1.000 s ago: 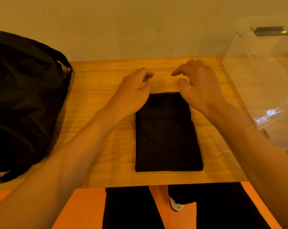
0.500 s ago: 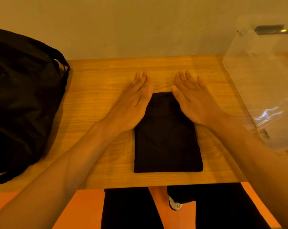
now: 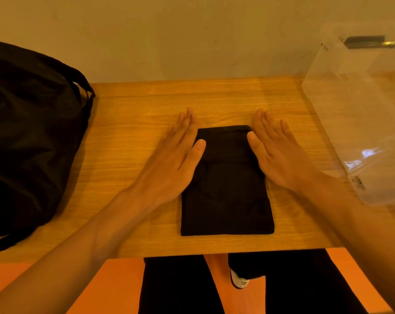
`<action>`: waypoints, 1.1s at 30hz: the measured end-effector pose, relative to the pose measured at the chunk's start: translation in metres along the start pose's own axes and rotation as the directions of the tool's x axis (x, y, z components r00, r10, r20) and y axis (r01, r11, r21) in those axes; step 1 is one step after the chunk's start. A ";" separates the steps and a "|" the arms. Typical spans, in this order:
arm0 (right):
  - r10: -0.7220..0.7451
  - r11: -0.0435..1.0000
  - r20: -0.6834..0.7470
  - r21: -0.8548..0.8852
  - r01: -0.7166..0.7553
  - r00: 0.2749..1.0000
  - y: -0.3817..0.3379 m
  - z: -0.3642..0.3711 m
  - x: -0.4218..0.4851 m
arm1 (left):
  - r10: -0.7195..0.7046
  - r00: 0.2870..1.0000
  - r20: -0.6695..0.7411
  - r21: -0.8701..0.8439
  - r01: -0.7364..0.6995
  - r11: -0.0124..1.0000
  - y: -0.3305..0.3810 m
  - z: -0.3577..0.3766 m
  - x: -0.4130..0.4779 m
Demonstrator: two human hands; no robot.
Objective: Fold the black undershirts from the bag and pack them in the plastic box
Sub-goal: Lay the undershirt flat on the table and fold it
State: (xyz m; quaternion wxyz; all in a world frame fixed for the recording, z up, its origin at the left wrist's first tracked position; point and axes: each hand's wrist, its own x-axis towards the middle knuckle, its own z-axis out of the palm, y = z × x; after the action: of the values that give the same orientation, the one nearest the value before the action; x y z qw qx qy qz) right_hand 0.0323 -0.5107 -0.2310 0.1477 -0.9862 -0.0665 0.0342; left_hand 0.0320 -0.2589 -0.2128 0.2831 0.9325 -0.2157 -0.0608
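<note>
Slumping at the left end of the wooden table (image 3: 128, 103) is a black bag (image 3: 31, 137), with a strap looping over the side nearest the middle. Next along is the person's left hand (image 3: 171, 159), laid palm down with the fingers straight and close together. Its thumb and the inner edge of the palm rest on the left edge of a folded black undershirt (image 3: 228, 196), while the fingers lie on the bare wood just beside it. The undershirt lies in the middle of the table as a neat long rectangle, its near end close to the table's front edge. The right hand (image 3: 280, 155) mirrors the left on the other side, fingers straight and slightly spread, thumb on the cloth near its far right corner, gripping nothing. Farther right, a clear plastic box (image 3: 362, 114) sits at the table's right end, apart from the shirt, with a label on its near wall. Below the table edge I see black trouser legs, a white shoe (image 3: 238, 281) and an orange floor (image 3: 115, 286).
</note>
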 end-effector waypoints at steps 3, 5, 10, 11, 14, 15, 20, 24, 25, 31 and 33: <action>0.003 0.998 -0.077 0.060 0.001 0.997 -0.010 -0.011 -0.009 | 0.017 0.992 -0.125 -0.035 -0.022 0.999 0.013 -0.007 -0.009; -0.021 0.999 -0.093 0.025 0.023 0.995 -0.028 -0.012 -0.021 | 0.011 0.991 -0.130 0.064 -0.003 0.998 0.019 -0.003 -0.019; 0.041 0.999 -0.047 0.024 -0.040 0.998 -0.059 0.007 -0.068 | -0.105 0.991 -0.080 0.231 0.121 0.965 0.029 0.027 -0.066; 0.049 0.999 -0.036 0.025 -0.048 0.998 -0.059 0.012 -0.075 | -0.111 0.991 -0.074 0.257 0.127 0.958 0.029 0.033 -0.075; 0.062 0.998 -0.025 -0.019 -0.062 0.998 -0.054 0.022 -0.084 | -0.081 0.994 -0.078 0.355 0.103 0.929 0.025 0.046 -0.088; 0.072 0.997 -0.028 -0.025 -0.072 0.997 -0.052 0.023 -0.084 | -0.088 0.992 -0.090 0.358 0.114 0.927 0.024 0.046 -0.089; -0.024 0.998 -0.132 0.046 0.030 0.991 -0.041 0.013 -0.108 | 0.043 0.994 -0.102 0.298 -0.011 0.954 0.027 0.031 -0.101; -0.348 0.929 -0.329 0.003 0.369 0.878 -0.028 0.020 -0.145 | 0.344 0.918 -0.195 0.367 -0.257 0.894 0.021 0.029 -0.123; -0.398 0.909 -0.363 -0.034 0.414 0.843 -0.025 0.024 -0.149 | 0.377 0.902 -0.210 0.386 -0.278 0.880 0.018 0.031 -0.127; -0.387 0.909 -0.401 -0.014 0.417 0.830 -0.016 0.035 -0.155 | 0.408 0.888 -0.214 0.370 -0.313 0.875 0.005 0.038 -0.138; -0.407 0.901 -0.380 -0.015 0.434 0.830 -0.014 0.035 -0.158 | 0.443 0.873 -0.206 0.389 -0.342 0.855 0.004 0.038 -0.141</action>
State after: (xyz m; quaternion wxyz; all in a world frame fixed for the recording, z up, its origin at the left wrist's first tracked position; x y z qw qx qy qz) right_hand -0.1291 -0.5098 -0.2526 0.1970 -0.9294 -0.2511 -0.1855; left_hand -0.1052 -0.2192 -0.2441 0.1524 0.9012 -0.3668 0.1733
